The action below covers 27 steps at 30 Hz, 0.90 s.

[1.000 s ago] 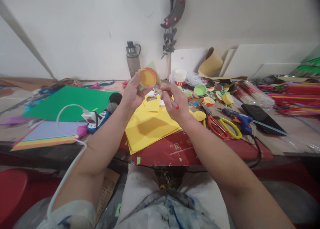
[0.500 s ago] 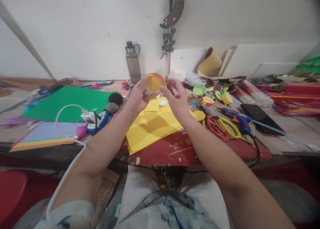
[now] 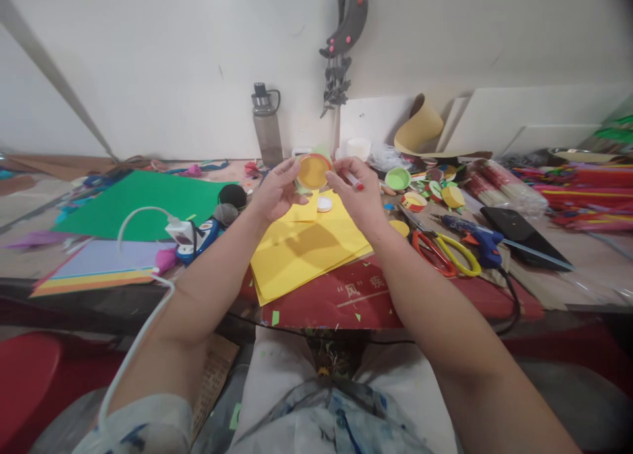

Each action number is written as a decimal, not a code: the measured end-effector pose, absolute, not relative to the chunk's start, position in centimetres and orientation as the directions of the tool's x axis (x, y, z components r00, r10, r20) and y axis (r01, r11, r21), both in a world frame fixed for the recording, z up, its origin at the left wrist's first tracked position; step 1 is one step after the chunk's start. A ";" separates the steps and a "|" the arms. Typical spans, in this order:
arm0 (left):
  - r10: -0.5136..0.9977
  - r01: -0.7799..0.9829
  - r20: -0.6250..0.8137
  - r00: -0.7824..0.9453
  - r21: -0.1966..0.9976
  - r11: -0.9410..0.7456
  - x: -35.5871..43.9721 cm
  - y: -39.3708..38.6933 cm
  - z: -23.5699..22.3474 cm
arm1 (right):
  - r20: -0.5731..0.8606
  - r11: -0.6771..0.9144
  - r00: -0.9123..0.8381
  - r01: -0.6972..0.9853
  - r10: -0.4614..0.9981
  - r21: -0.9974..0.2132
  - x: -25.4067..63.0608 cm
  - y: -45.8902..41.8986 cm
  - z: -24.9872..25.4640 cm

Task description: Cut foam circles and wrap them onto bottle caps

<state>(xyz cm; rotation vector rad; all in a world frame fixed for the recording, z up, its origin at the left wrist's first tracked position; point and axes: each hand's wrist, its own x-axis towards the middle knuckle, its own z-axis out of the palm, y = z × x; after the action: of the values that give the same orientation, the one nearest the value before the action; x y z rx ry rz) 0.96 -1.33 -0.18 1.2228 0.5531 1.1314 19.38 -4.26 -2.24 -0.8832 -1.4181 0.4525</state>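
Observation:
Above the yellow sheets, a round yellow disc with an orange-red rim (image 3: 314,171) is held up between my two hands, with a bit of light green showing behind it. My left hand (image 3: 277,189) grips its left edge. At the right edge, my right hand (image 3: 360,193) pinches the disc with thumb and fingers, and a white pen with a red end (image 3: 353,179) is tucked in the same hand. Yellow sheets (image 3: 291,259) lie below, with a small white round lid (image 3: 324,204) on them.
Scissors (image 3: 445,253), a blue glue gun (image 3: 477,236) and a black phone (image 3: 524,239) lie to the right. Round paper pieces (image 3: 413,202) cluster behind them. A green sheet (image 3: 148,206), a power strip (image 3: 200,239) and a white cable (image 3: 153,309) are left. A grey bottle (image 3: 267,127) stands behind.
The disc has shifted slightly right and turned a little in my hands. The whole view has also moved slightly. Both hands keep their hold.

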 end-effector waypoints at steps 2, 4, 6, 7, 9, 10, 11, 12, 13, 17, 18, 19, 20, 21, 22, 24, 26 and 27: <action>0.872 -0.317 0.195 0.449 0.947 -0.048 0.4 -1.2 0.1 | 0.629 0.595 0.137 0.226 0.765 -0.772 19.6 -4.2 -2.0; 0.857 -0.273 0.174 0.486 0.961 -0.040 -0.1 -1.1 0.4 | 0.613 0.581 0.127 0.221 0.779 -0.784 19.8 -4.2 -1.9; 0.847 -0.235 0.158 0.507 0.971 -0.040 -0.5 -1.0 0.6 | 0.602 0.572 0.112 0.216 0.790 -0.791 19.9 -4.2 -1.9; 0.842 -0.221 0.151 0.519 0.974 -0.039 -0.7 -0.9 0.7 | 0.600 0.569 0.108 0.222 0.793 -0.792 19.9 -4.2 -1.9; 0.829 -0.205 0.142 0.541 0.978 -0.033 -0.9 -0.8 0.8 | 0.599 0.558 0.105 0.266 0.793 -0.786 20.0 -4.1 -2.0; 0.825 -0.200 0.138 0.548 0.979 -0.031 -1.0 -0.7 0.8 | 0.601 0.552 0.101 0.301 0.793 -0.778 20.1 -4.1 -2.0; 0.825 -0.195 0.134 0.550 0.980 -0.030 -1.0 -0.7 0.9 | 0.604 0.546 0.093 0.339 0.791 -0.766 20.1 -4.1 -2.0; 0.828 -0.188 0.131 0.546 0.982 -0.031 -1.0 -0.6 0.9 | 0.608 0.542 0.080 0.374 0.790 -0.753 20.2 -4.2 -1.9; 0.834 -0.182 0.128 0.537 0.983 -0.034 -1.0 -0.5 0.8 | 0.613 0.542 0.064 0.401 0.788 -0.739 20.3 -4.2 -1.9; 0.849 -0.174 0.126 0.512 0.984 -0.042 -0.7 -0.5 0.6 | 0.631 0.559 0.012 0.451 0.775 -0.696 20.5 -4.4 -1.7; 0.850 -0.180 0.133 0.510 0.983 -0.046 -0.6 -0.5 0.6 | 0.637 0.563 0.006 0.459 0.771 -0.687 20.5 -4.4 -1.7; 0.849 -0.185 0.141 0.509 0.981 -0.052 -0.5 -0.5 0.5 | 0.642 0.567 0.001 0.467 0.767 -0.678 20.5 -4.4 -1.7; 0.847 -0.188 0.149 0.509 0.980 -0.060 -0.4 -0.5 0.4 | 0.646 0.569 -0.002 0.475 0.763 -0.671 20.5 -4.4 -1.8; 0.846 -0.188 0.155 0.510 0.980 -0.066 -0.4 -0.6 0.4 | 0.648 0.570 -0.005 0.481 0.762 -0.666 20.4 -4.4 -1.8; 0.846 -0.186 0.158 0.509 0.980 -0.071 -0.3 -0.6 0.3 | 0.649 0.570 -0.008 0.485 0.761 -0.663 20.4 -4.4 -1.8; 0.852 -0.186 0.158 0.500 0.980 -0.072 -0.1 -0.7 0.3 | 0.649 0.570 -0.010 0.488 0.761 -0.661 20.4 -4.4 -1.9; 0.866 -0.209 0.164 0.473 0.975 -0.071 -0.1 -0.8 0.3 | 0.675 0.588 0.012 0.481 0.737 -0.650 20.4 -4.5 -1.8; 0.875 -0.227 0.170 0.453 0.971 -0.071 -0.1 -0.8 0.3 | 0.705 0.609 0.035 0.473 0.709 -0.637 20.3 -4.7 -1.7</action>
<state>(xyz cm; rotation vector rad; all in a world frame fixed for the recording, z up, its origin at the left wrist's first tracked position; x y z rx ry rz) -0.08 -0.77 0.33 1.3386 0.6390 1.0169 20.33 -4.66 -1.67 -1.0062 -1.6076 0.2396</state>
